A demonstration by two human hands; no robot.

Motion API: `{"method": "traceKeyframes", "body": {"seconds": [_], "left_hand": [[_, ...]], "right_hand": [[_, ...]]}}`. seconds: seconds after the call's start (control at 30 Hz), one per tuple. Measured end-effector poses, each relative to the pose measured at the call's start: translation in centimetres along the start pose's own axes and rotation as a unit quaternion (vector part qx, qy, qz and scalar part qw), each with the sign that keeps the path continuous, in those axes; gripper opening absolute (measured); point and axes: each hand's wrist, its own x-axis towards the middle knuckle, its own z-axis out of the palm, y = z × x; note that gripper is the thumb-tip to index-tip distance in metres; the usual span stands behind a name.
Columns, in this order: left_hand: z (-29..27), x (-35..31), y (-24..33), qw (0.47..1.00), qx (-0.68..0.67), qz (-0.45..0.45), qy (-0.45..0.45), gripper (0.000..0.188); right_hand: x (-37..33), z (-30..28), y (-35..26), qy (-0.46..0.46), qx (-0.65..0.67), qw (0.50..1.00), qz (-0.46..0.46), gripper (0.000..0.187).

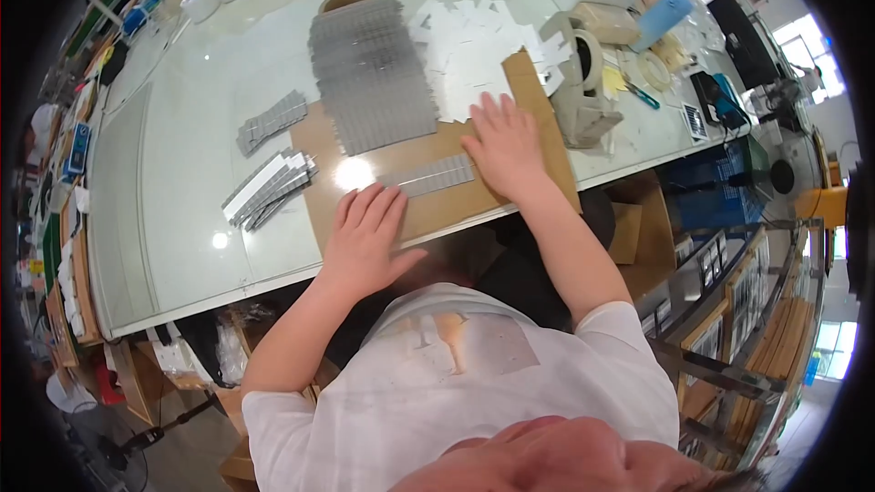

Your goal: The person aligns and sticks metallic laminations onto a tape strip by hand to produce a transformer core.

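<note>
A: What is the biggest thing here?

B: The pale worktable point(182, 173), and on it a brown cardboard sheet point(428, 205) at the near edge. Everything else I'll place from that sheet.

A: What lies on it?

B: A large grey gridded sheet point(369, 73) covers its far end. A scatter of white paper pieces point(469, 55) lies just right of the gridded sheet, partly over the cardboard's far right corner. Beyond the cardboard's right edge stands a grey tape dispenser point(583, 91). Off its left edge lie two piles of grey strips point(269, 184).

A: And the hands?

B: A single narrow grey strip point(436, 175) lies flat in the middle of the cardboard, between the hands. The right hand point(506, 148) is spread flat, palm down, just at the strip's right end, gripping nothing. The left hand point(365, 237) lies open on the cardboard's near edge, fingers extended toward the strip's left end, also gripping nothing.
</note>
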Motion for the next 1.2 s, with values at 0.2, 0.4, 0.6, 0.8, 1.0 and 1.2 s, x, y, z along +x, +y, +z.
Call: {"method": "traceKeyframes", "body": {"seconds": [0.2,0.4,0.6,0.8,1.0,1.2], "left_hand": [[-0.1,-3.9,-0.6,1.000,0.015,-0.023,0.007,0.076],[-0.2,-5.0,-0.8,0.998,0.040,-0.026,0.036,0.070],[0.4,-5.4,-0.7,0.996,0.043,-0.046,0.055,0.070],[0.5,-5.2,-0.5,0.997,0.029,-0.046,0.061,0.069],[0.6,-4.3,-0.4,0.995,0.011,-0.041,0.092,0.066],[1.2,-6.4,-1.5,0.985,-0.006,-0.030,0.171,0.050]], "right_hand": [[-3.0,-0.9,-0.3,-0.055,-0.011,0.998,-0.033,0.057],[0.3,-0.8,-0.8,-0.032,0.029,0.998,0.036,0.066],[-2.3,-0.8,-1.4,-0.058,-0.004,0.998,-0.013,0.063],[-8.1,-4.1,-1.3,-0.036,0.068,0.994,-0.078,0.055],[-10.5,-3.4,0.9,0.049,0.108,0.985,-0.123,0.033],[-8.8,-5.8,-0.1,0.202,0.296,0.933,0.035,0.007]]}}
